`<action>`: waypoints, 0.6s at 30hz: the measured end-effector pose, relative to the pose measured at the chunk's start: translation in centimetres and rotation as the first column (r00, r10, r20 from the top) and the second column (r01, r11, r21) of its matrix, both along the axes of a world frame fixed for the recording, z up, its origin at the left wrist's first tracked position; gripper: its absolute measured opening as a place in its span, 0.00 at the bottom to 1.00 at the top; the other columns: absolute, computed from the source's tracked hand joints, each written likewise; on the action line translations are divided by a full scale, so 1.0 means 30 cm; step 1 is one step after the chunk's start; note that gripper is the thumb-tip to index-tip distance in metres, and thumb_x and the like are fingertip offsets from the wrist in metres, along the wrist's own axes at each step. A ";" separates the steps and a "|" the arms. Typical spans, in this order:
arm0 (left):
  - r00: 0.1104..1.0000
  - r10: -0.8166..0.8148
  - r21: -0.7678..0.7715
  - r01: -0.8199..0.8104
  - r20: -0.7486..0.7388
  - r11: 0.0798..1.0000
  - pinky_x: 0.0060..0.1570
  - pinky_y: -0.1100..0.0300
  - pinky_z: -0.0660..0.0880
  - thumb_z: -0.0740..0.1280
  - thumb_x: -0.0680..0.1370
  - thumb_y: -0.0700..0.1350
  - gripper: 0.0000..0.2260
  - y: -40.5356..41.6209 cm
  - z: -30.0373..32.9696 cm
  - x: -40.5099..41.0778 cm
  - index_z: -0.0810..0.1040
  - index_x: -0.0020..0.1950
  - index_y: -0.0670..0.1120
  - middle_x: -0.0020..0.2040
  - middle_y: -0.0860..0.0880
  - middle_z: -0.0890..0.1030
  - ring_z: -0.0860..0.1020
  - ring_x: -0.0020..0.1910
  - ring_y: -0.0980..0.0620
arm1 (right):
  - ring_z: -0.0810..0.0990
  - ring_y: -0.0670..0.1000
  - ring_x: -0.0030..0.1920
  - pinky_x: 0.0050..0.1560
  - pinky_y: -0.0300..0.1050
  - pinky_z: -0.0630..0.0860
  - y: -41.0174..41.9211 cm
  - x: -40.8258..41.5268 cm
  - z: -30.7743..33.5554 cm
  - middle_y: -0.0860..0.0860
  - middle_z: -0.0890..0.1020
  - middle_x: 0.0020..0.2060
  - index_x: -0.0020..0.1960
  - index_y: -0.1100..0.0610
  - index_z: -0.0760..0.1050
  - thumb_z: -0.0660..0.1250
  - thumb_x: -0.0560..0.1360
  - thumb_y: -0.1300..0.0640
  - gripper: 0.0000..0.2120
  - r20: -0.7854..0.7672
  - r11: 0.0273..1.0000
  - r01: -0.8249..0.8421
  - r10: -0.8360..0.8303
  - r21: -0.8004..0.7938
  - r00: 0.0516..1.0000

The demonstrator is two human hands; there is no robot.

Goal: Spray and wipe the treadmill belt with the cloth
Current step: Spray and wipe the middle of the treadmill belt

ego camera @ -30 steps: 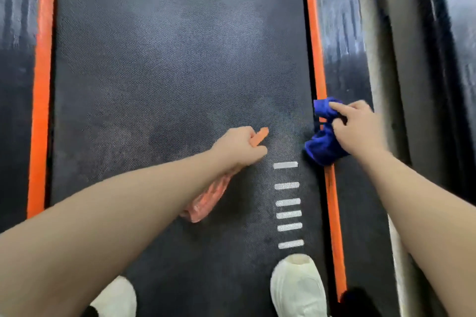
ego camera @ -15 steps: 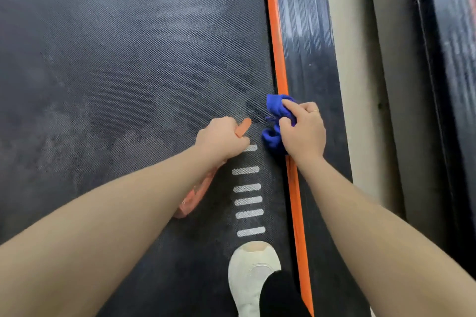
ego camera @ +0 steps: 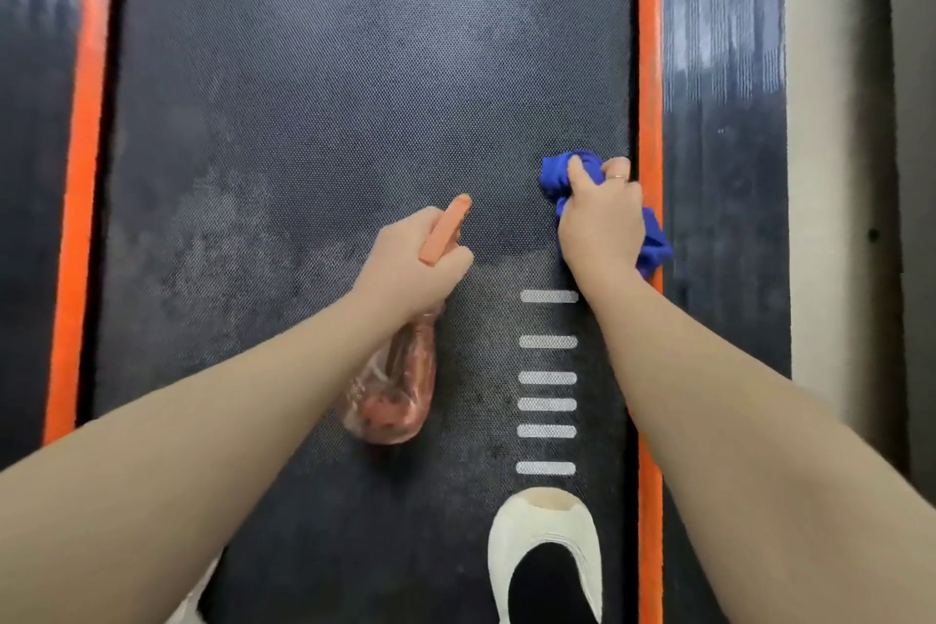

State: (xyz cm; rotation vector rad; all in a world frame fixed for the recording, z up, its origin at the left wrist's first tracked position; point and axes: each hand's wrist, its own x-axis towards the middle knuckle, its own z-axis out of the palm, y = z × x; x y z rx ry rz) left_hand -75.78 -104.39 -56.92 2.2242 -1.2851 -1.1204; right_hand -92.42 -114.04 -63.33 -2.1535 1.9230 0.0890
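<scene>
The dark textured treadmill belt (ego camera: 329,91) fills the view, with pale damp-looking patches on its left half. My right hand (ego camera: 600,223) presses a crumpled blue cloth (ego camera: 557,177) onto the belt beside the right orange stripe (ego camera: 650,66). Part of the cloth sticks out under my palm onto that stripe. My left hand (ego camera: 410,258) grips an orange spray bottle (ego camera: 397,385) over the belt's middle, its nozzle (ego camera: 448,226) aimed away from me and its translucent body hanging below my wrist.
White dash marks (ego camera: 548,378) run down the belt near my right forearm. My white shoe (ego camera: 544,542) stands on the belt at the bottom. A left orange stripe (ego camera: 81,167) and black side rails (ego camera: 724,117) border the belt; pale floor (ego camera: 815,167) lies right.
My right hand has slid the cloth from the orange stripe onto the belt's right edge. The view has swung so both stripes show again. The bottle stays in my left hand.
</scene>
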 end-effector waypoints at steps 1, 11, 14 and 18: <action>1.000 0.010 -0.022 -0.010 0.003 1.000 0.33 0.68 0.65 0.63 0.70 0.50 0.13 -0.012 0.005 0.005 0.77 0.46 0.43 0.41 0.47 0.80 0.76 0.41 0.47 | 0.71 0.62 0.55 0.46 0.50 0.66 0.017 0.015 0.006 0.61 0.68 0.63 0.70 0.53 0.66 0.59 0.78 0.55 0.20 0.010 0.999 -0.028 0.028 0.020 1.000; 0.998 -0.060 -0.084 0.059 -0.017 0.995 0.34 0.64 0.65 0.59 0.65 0.52 0.13 -0.090 0.001 0.001 0.76 0.42 0.47 0.35 0.53 0.77 0.74 0.39 0.50 | 0.75 0.59 0.34 0.32 0.47 0.71 -0.011 -0.039 -0.018 0.63 0.78 0.47 0.60 0.58 0.77 0.53 0.69 0.61 0.23 -0.170 0.882 -0.419 0.389 -0.213 0.905; 0.997 -0.071 -0.084 0.071 0.009 0.994 0.36 0.59 0.61 0.58 0.65 0.53 0.12 -0.110 -0.017 -0.008 0.75 0.41 0.47 0.35 0.53 0.76 0.74 0.39 0.49 | 0.74 0.63 0.49 0.43 0.53 0.70 -0.154 0.010 -0.014 0.65 0.70 0.63 0.70 0.57 0.67 0.54 0.74 0.64 0.24 -0.140 0.967 -0.241 0.228 -0.080 0.964; 0.999 -0.045 -0.089 0.048 0.029 0.995 0.34 0.60 0.61 0.58 0.65 0.53 0.12 -0.101 -0.019 0.005 0.75 0.41 0.48 0.35 0.53 0.75 0.72 0.39 0.49 | 0.74 0.60 0.33 0.28 0.46 0.69 0.015 -0.040 -0.029 0.63 0.78 0.46 0.61 0.60 0.76 0.52 0.68 0.62 0.25 -0.114 0.958 -0.247 0.231 -0.148 0.966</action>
